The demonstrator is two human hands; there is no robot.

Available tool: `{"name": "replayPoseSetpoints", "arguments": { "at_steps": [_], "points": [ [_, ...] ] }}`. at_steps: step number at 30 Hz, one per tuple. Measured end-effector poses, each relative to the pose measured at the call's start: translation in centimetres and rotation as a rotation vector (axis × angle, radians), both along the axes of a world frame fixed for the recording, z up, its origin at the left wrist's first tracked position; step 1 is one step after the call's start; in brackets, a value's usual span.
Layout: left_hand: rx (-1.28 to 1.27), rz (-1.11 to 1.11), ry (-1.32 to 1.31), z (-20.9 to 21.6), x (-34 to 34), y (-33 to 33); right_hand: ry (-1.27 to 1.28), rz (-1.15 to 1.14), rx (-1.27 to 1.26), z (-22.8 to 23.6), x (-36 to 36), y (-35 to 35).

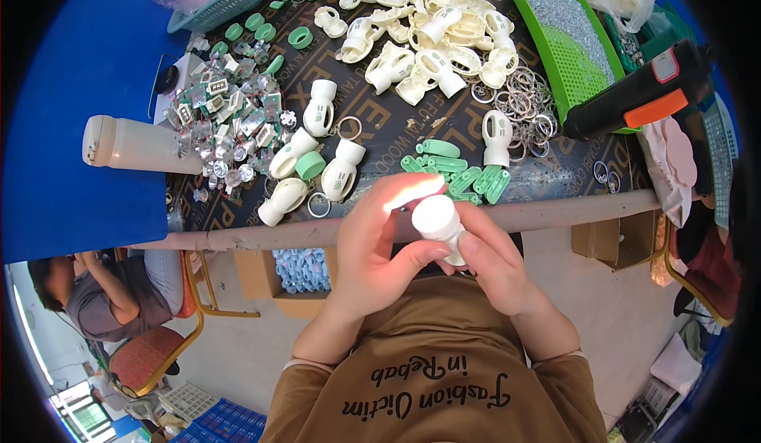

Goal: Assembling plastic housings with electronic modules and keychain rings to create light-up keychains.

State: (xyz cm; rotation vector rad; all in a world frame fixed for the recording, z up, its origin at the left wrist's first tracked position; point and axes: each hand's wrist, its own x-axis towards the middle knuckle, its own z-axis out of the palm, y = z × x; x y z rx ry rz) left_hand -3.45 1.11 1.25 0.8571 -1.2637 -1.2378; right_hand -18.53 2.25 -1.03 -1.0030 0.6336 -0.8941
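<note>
In front of my chest I hold a small white plastic flashlight (437, 218), its round head tilted up. My right hand (498, 264) grips it with thumb and fingers. My left hand (369, 245) curls around its other side, thumb tip against the narrow body. A bright patch of light falls on the left fingers. Just beyond, a pile of green plastic clips (456, 169) lies by the table edge. One white flashlight shell (497, 138) stands behind them; several more white shells (342, 172) lie to the left, with a green ring (310, 164) among them.
Clear lamp parts with circuit boards (238, 126) heap at left beside a white bottle (135, 143). Cream shell halves (444, 30) pile up at the back. Metal key rings (529, 106), a green tray (567, 46) and a black-and-orange tool (642, 94) are right. A person (119, 292) sits left.
</note>
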Motion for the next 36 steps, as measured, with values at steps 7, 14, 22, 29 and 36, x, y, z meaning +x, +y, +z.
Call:
{"name": "replayPoseSetpoints", "arguments": {
  "at_steps": [7,14,22,29,36],
  "points": [
    [-0.069,-0.03,-0.352,-1.7,1.3,-0.5,0.654,-0.307,-0.696,0.2,-0.9,-1.5],
    [-0.356,0.17,-0.669,-2.1,0.2,0.1,0.748,-0.338,-0.678,0.7,-0.8,-1.4],
    [-0.412,0.227,-0.666,-3.7,-0.6,1.4,0.933,-0.35,-0.762,-0.2,-0.4,-1.7],
    [-0.241,0.225,-0.521,-3.8,-0.2,1.2,0.797,-0.389,-0.797,0.3,-0.8,-1.4],
    [-0.295,0.289,-0.482,-4.6,-0.5,1.1,0.799,-0.447,-0.836,-0.1,-0.1,-1.9]
  ]
}}
